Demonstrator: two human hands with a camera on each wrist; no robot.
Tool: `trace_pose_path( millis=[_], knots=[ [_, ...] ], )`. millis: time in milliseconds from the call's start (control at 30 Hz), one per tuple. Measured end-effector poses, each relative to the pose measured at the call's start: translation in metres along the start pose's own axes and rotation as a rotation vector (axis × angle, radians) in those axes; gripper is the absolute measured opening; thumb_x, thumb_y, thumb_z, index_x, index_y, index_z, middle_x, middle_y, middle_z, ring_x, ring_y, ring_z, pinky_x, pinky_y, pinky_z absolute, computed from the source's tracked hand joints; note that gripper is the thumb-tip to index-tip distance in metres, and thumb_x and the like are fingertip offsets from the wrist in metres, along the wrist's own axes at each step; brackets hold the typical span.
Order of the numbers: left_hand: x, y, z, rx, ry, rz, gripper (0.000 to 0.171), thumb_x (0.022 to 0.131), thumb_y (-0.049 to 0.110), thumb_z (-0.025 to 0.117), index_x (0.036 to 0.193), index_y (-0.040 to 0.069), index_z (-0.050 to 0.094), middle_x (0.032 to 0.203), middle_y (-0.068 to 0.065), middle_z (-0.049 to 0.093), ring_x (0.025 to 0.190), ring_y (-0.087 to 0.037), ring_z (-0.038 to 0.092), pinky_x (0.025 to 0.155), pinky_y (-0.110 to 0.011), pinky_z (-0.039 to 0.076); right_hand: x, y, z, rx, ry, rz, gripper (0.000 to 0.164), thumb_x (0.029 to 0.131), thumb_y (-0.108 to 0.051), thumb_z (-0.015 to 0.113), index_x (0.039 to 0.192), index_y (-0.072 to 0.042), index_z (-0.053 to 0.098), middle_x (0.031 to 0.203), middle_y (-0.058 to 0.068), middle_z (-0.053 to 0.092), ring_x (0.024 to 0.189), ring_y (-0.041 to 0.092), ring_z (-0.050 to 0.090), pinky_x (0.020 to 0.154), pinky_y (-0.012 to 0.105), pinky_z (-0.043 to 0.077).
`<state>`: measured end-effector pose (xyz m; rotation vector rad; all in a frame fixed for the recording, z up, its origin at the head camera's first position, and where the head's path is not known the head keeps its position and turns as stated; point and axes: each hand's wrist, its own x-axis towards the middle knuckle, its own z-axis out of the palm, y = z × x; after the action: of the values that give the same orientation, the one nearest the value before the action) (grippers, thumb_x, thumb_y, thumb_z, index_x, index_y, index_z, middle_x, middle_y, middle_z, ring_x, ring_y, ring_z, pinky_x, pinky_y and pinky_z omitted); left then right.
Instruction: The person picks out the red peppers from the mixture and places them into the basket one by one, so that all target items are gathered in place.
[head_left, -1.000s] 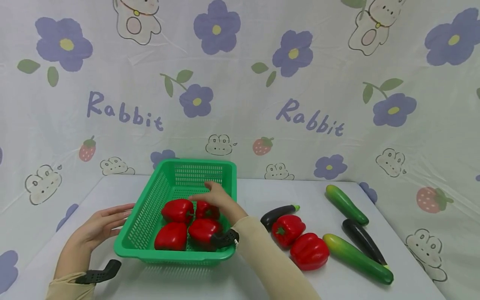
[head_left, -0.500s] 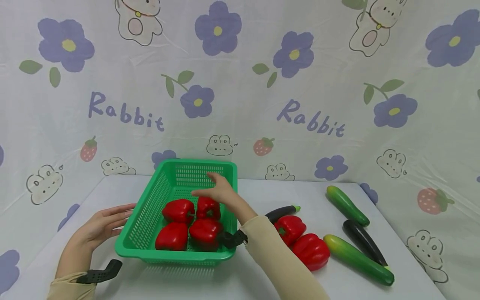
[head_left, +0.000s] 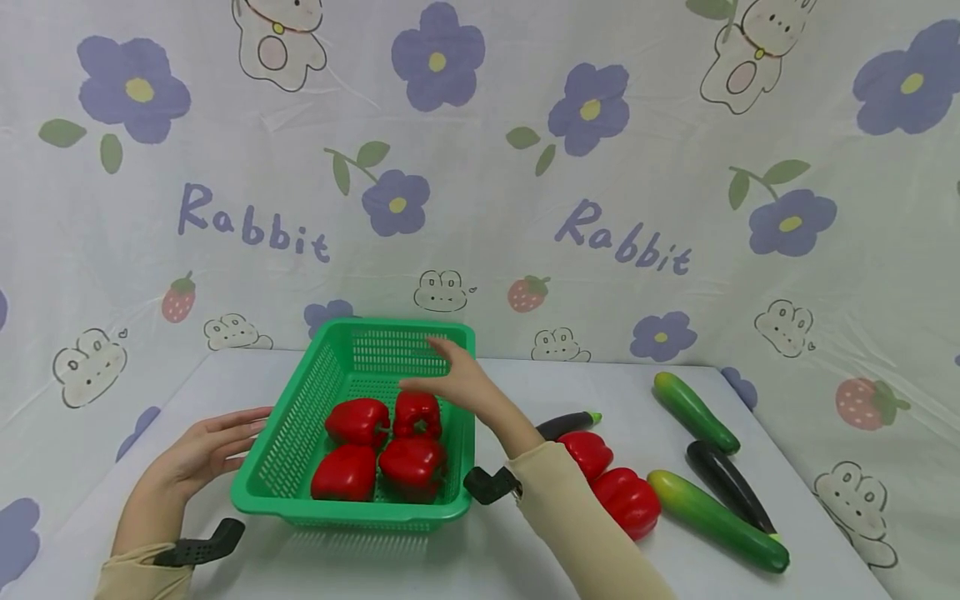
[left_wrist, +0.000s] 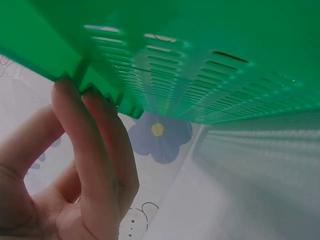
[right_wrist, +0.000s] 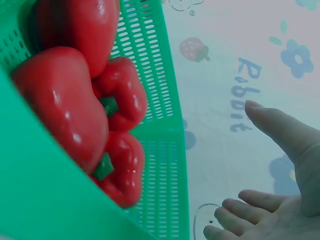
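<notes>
Several red bell peppers sit together in the front part of a green slotted plastic basket. Over its right side is my right hand, empty, thumb spread from the fingers. In the right wrist view this hand appears beyond the basket wall, apart from the peppers. My left hand is at the basket's left side with fingers extended. The left wrist view has its fingertips right at the underside of the basket's rim.
Right of the basket, two more red bell peppers lie on the white table, partly behind my right sleeve. Around them are two eggplants and two cucumbers. A patterned cloth hangs behind the table.
My right hand has risen off the back right pepper and moved right, leaving that pepper in the basket. The left hand has stayed at the basket's side.
</notes>
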<state>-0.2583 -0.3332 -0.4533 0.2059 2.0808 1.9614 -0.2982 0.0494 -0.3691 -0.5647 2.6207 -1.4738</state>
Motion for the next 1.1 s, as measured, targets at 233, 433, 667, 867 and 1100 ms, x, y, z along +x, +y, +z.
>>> trace_pose_path(
  millis=[233,433,667,867,1100],
  knots=[
    [-0.001,0.001,0.0,0.01,0.0,0.005,0.027,0.102,0.018,0.051,0.123,0.031,0.063,0.111,0.025,0.066,0.103,0.005,0.063,0.086,-0.026,0.054,-0.009,0.005,-0.013,-0.007,0.011,-0.012,0.085,0.082,-0.04,0.075,0.152,-0.016,0.033,0.157,0.007,0.035,0.146,0.031,0.032,0.112,0.058,0.033],
    [-0.001,0.001,0.0,0.014,0.007,-0.006,0.027,0.102,0.019,0.052,0.125,0.03,0.062,0.11,0.026,0.065,0.103,0.005,0.063,0.086,-0.026,0.054,-0.02,0.01,-0.026,0.011,0.012,-0.021,0.085,0.082,-0.038,0.076,0.152,-0.016,0.033,0.158,0.005,0.034,0.146,0.034,0.033,0.112,0.055,0.035],
    [0.0,0.001,0.001,0.003,0.002,-0.01,0.028,0.102,0.018,0.051,0.125,0.029,0.062,0.11,0.025,0.066,0.103,0.004,0.063,0.086,-0.026,0.054,-0.031,0.02,-0.043,0.016,0.005,0.013,0.084,0.083,-0.039,0.075,0.152,-0.017,0.033,0.159,0.005,0.034,0.146,0.038,0.031,0.111,0.058,0.034],
    [0.0,0.001,0.002,0.013,0.016,-0.016,0.027,0.101,0.021,0.053,0.124,0.03,0.062,0.11,0.025,0.066,0.103,0.005,0.063,0.086,-0.026,0.054,-0.04,0.03,-0.057,-0.009,-0.038,0.017,0.084,0.083,-0.039,0.075,0.152,-0.017,0.033,0.159,0.006,0.033,0.146,0.036,0.03,0.113,0.057,0.033],
    [0.0,0.001,0.002,0.028,0.017,-0.002,0.026,0.101,0.022,0.054,0.123,0.032,0.063,0.111,0.026,0.066,0.104,0.005,0.063,0.086,-0.027,0.054,-0.049,0.045,-0.075,-0.053,-0.068,0.055,0.082,0.083,-0.043,0.074,0.151,-0.02,0.035,0.157,0.005,0.036,0.146,0.035,0.032,0.113,0.057,0.032]
  ],
)
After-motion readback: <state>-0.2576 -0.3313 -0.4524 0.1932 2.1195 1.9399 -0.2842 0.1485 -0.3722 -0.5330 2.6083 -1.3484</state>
